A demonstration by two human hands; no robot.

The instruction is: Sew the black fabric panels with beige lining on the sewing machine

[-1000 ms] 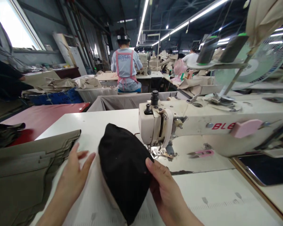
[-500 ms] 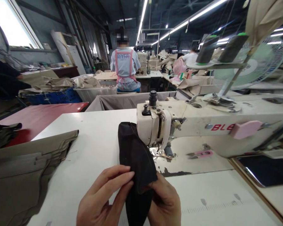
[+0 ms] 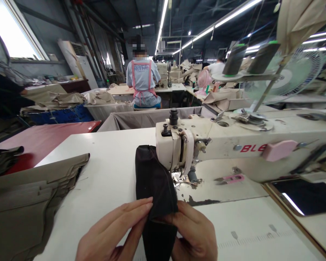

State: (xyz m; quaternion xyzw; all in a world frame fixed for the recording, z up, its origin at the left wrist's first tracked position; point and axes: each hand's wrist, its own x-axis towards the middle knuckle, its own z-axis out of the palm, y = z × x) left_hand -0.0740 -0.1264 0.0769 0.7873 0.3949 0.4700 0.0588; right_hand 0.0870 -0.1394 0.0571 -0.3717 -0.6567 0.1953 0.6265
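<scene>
A folded piece of black fabric (image 3: 152, 181) stands upright on the white sewing table (image 3: 108, 170), just left of the needle area. My left hand (image 3: 116, 235) pinches its near edge with fingers pressed against the cloth. My right hand (image 3: 195, 235) grips the same edge from the right side. The cream sewing machine (image 3: 220, 145) has its head and presser foot (image 3: 183, 179) right beside the fabric.
A stack of olive-tan cut pieces (image 3: 29, 195) lies at the left. Pink thread snips (image 3: 230, 178) rest on the machine bed, and a dark phone (image 3: 304, 195) lies at the right. A person in a pink apron (image 3: 142, 81) sits ahead, facing away. A fan (image 3: 296, 72) stands at the right.
The black fabric went from lying spread and rounded to folded narrow and upright. My left hand came in from the left and closed on it beside my right hand.
</scene>
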